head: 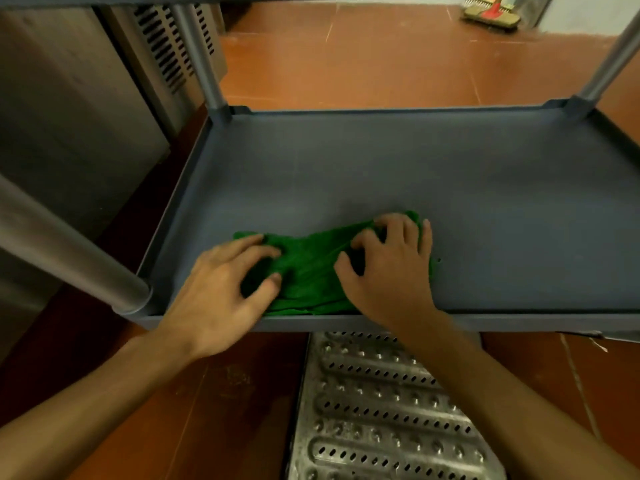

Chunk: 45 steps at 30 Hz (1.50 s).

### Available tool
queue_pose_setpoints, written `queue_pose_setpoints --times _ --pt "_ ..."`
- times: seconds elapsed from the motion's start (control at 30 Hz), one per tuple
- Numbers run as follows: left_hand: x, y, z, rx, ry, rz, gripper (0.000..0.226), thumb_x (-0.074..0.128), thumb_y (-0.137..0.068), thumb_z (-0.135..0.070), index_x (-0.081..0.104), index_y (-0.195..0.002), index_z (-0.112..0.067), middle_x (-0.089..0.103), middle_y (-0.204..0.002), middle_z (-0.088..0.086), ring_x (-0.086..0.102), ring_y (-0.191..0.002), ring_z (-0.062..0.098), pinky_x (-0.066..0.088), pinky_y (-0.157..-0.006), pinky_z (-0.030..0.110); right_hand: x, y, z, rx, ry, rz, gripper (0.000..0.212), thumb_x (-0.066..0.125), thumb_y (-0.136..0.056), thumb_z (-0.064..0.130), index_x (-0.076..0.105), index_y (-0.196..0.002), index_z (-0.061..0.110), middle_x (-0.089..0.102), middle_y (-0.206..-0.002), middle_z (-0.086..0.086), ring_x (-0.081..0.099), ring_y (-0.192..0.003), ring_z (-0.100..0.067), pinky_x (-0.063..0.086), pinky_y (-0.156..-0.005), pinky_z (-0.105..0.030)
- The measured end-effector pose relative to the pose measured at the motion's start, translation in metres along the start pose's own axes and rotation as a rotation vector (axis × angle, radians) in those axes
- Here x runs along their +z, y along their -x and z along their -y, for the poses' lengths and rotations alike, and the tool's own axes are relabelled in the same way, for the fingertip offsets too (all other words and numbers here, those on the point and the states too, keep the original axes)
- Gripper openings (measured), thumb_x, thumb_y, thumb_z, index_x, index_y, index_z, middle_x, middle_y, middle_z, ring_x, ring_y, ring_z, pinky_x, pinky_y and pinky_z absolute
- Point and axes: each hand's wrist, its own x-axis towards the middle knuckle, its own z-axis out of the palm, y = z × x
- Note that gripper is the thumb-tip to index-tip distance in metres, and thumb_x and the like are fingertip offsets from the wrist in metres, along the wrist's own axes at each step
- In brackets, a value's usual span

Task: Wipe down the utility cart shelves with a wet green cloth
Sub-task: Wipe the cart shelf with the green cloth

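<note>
A green cloth (308, 268) lies bunched near the front edge of a grey cart shelf (450, 188). My left hand (225, 289) rests on the cloth's left part, its fingers bent and its thumb pressing into the fabric. My right hand (391, 268) sits on the cloth's right part with its fingers curled into the folds, gathering the fabric. Part of the cloth is hidden under both hands.
Metal posts stand at the shelf corners: front left (69, 251), back left (201, 57), back right (609, 60). An upper shelf edge runs along the top. A perforated metal floor grate (381, 410) lies below. Steel cabinets (69, 116) stand left; a brush (491, 12) rests on the far tiled floor.
</note>
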Motion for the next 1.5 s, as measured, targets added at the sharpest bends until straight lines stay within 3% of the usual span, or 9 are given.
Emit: queue_pose_setpoints --times 0.07,0.2,0.27,0.57,0.73,0.93,1.13,1.3,1.5 --pt "0.008 -0.016 -0.005 0.047 -0.067 0.000 0.065 0.027 -0.089 -0.058 0.041 -0.147 -0.032 0.035 -0.157 0.000 0.031 -0.144 0.019 0.024 -0.118 0.042 0.006 -0.013 0.000 -0.036 -0.049 -0.054 0.052 0.040 -0.088 0.055 0.058 -0.122 0.020 0.042 -0.142 -0.016 0.028 -0.141 -0.036 0.007 -0.118 -0.060" --pt "0.040 -0.027 0.001 0.038 -0.248 0.249 0.073 0.003 -0.087 -0.066 -0.007 -0.154 -0.039 -0.009 -0.165 -0.008 -0.011 -0.151 0.012 0.001 -0.123 0.045 0.029 -0.021 -0.001 -0.052 0.070 0.280 0.066 0.022 -0.097 0.062 0.016 -0.155 0.032 0.003 -0.165 -0.007 -0.007 -0.151 -0.029 -0.005 -0.118 -0.060" --pt "0.046 -0.026 0.005 0.045 -0.269 0.264 0.072 0.002 -0.088 -0.066 -0.013 -0.153 -0.040 -0.013 -0.164 -0.010 -0.016 -0.150 0.011 -0.002 -0.123 0.045 0.030 -0.019 -0.007 -0.061 0.078 0.327 0.067 0.017 -0.097 0.063 0.008 -0.156 0.033 -0.001 -0.165 -0.004 -0.010 -0.151 -0.026 -0.006 -0.118 -0.057" --pt "0.030 -0.005 -0.005 0.162 -0.312 0.156 0.077 0.020 -0.091 -0.073 0.025 -0.155 -0.028 0.034 -0.153 0.010 0.029 -0.142 0.028 0.022 -0.119 0.043 0.003 0.014 -0.014 -0.100 0.014 0.325 0.072 0.013 -0.095 0.069 0.014 -0.156 0.030 0.019 -0.161 -0.004 0.006 -0.150 -0.024 0.010 -0.121 -0.049" --pt "0.019 -0.001 -0.008 0.270 -0.335 0.158 0.080 0.038 -0.086 -0.075 0.037 -0.147 -0.024 0.051 -0.126 0.001 0.051 -0.116 0.020 0.044 -0.100 0.034 -0.007 0.036 -0.021 -0.168 0.023 0.333 0.085 0.013 -0.085 0.077 0.017 -0.155 0.029 0.032 -0.153 -0.004 0.020 -0.145 -0.026 0.021 -0.118 -0.046" --pt "0.007 -0.012 -0.019 0.232 -0.364 0.305 0.079 0.062 -0.079 -0.065 0.036 -0.143 -0.028 0.053 -0.122 -0.006 0.050 -0.115 0.017 0.036 -0.098 0.031 -0.013 0.044 -0.020 -0.155 -0.117 0.263 0.075 0.025 -0.085 0.074 0.045 -0.141 0.028 0.053 -0.116 0.005 0.045 -0.112 -0.018 0.030 -0.102 -0.037" --pt "-0.027 0.004 -0.046 0.109 -0.048 0.252 0.053 0.070 -0.076 -0.052 0.050 -0.121 -0.033 0.057 -0.105 -0.010 0.058 -0.101 0.015 0.051 -0.083 0.039 -0.065 0.051 -0.008 -0.086 -0.333 0.241 0.058 0.055 -0.088 0.057 0.051 -0.134 0.023 0.052 -0.111 0.001 0.045 -0.105 -0.018 0.043 -0.094 -0.037" --pt "-0.080 0.031 -0.088 0.024 0.203 0.176 0.049 0.065 -0.073 -0.055 0.053 -0.118 -0.037 0.055 -0.100 -0.015 0.060 -0.091 0.011 0.052 -0.075 0.036 -0.145 0.061 0.022 0.075 -0.484 0.344 0.052 0.065 -0.088 0.046 0.048 -0.135 0.029 0.049 -0.120 0.006 0.044 -0.111 -0.009 0.037 -0.090 -0.019" --pt "-0.174 0.065 -0.151 -0.080 0.297 0.052 0.073 0.071 -0.073 -0.039 0.045 -0.140 -0.031 0.044 -0.136 -0.017 0.037 -0.130 0.001 0.031 -0.109 0.018 -0.262 0.079 0.084 0.199 -0.828 0.214 0.040 0.075 -0.084 0.029 0.059 -0.119 0.039 0.059 -0.111 0.012 0.058 -0.104 -0.001 0.046 -0.089 -0.020"
